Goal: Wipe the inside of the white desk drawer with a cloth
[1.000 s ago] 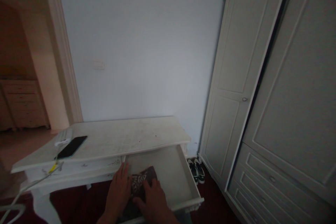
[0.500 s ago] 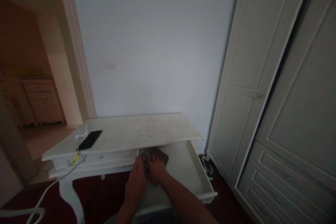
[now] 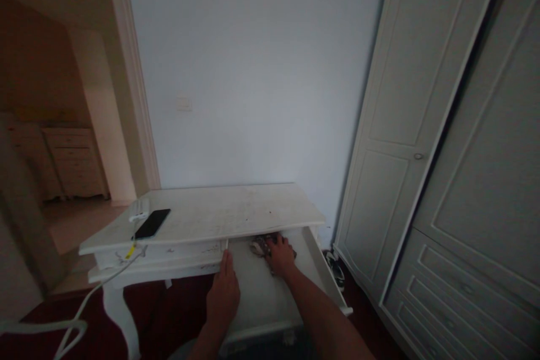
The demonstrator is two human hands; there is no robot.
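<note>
- While reaching deep into the open drawer (image 3: 314, 261) under the right half of the counter (image 3: 219, 216): right hand (image 3: 280, 256) laid on the dark patterned cloth (image 3: 260, 246), fingers curled down over it; whether pinching or merely pressing cannot be told in the dim light.
- Cloth position: back of the drawer, just under the counter's front edge, partly hidden by that edge.
- Left hand (image 3: 224, 292): flat, fingers together and extended, resting on the drawer's left side, holding nothing.
- At the counter's left end: black phone (image 3: 152, 223) beside a white charger block (image 3: 139, 215), white cable (image 3: 90, 301) hanging off the front-left corner toward the floor.
- On the floor between the counter's right end and the wardrobe (image 3: 405, 152): pair of shoes (image 3: 336, 270).
- Risk, judged: knuckles or wrist likely to strike the underside of the counter's front edge if lifted abruptly, given little clearance there.
- Risk, judged: cloth likely to bunch and catch if pressed further back.
- Risk, judged: hanging cable prone to snagging a leg, dragging the phone off the left edge.
</note>
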